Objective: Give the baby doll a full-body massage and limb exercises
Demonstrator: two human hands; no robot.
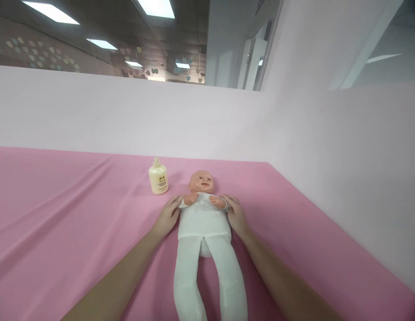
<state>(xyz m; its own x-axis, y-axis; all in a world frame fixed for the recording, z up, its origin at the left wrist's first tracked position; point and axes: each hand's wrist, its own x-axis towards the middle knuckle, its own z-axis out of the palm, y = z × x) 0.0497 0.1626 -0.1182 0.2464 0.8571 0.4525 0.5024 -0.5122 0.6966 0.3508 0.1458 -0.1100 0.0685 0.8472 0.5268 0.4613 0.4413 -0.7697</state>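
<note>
A baby doll (205,220) with a bare plastic head and a white cloth body lies on its back, legs toward me. Its forearms bend up, so both small plastic hands rest over the chest. At the doll's arm on the left side of the view, my left hand (168,216) is closed around the white sleeve. My right hand (236,216) grips the other arm in the same way, fingers on the outer side. The undersides of both hands are hidden. Beyond my left hand stands a pale yellow lotion bottle (158,178), upright, with a dark printed label.
A pink sheet (76,214) with some creases covers the surface under the doll. White walls (127,116) rise at the back and along the right. Above the back wall, a window (127,40) shows ceiling lights and heart-shaped decorations.
</note>
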